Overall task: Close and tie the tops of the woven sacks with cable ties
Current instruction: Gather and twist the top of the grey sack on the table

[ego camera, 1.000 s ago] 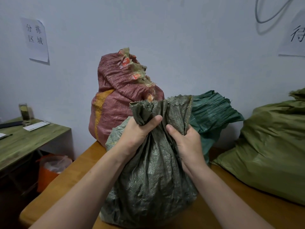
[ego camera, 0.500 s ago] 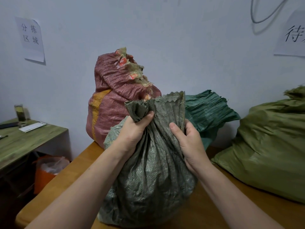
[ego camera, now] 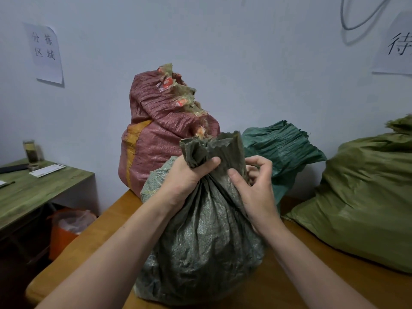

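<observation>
The fingers (ego camera: 262, 162) of the right hand (ego camera: 256, 197) are curled, and together with the thumb they pinch a fold of cloth at the right side of the neck of the grey-green sack (ego camera: 200, 246). The left hand (ego camera: 182, 181) grips the bunched neck from the left, its thumb laid across the front of the gathered cloth. Above both hands the mouth stands up as a crumpled tuft with a ragged cut edge. Below them the cloth falls in long pleats over a full, rounded body. The weave is coarse plastic with a dull speckled sheen.

This sack stands upright on a wooden desk (ego camera: 95, 237) with a smooth orange-brown top. Behind it, against the wall (ego camera: 245, 63), a red sack (ego camera: 156, 139) with a yellow stripe stands taller, its top frayed. A teal sack (ego camera: 283, 150), finely creased, sits just behind to the right. A large olive sack (ego camera: 367, 197) slumps at the right end of the desk.

At the left stands a lower green desk (ego camera: 33, 195) with a painted wood grain. It carries a glass (ego camera: 31, 152) and a paper slip (ego camera: 46, 170). An orange bin (ego camera: 64, 230) with a clear liner sits beneath it. The wall is plain pale grey and bears two paper notices (ego camera: 45, 53) with handwritten characters. A looped cable (ego camera: 361, 18) hangs at the upper right.
</observation>
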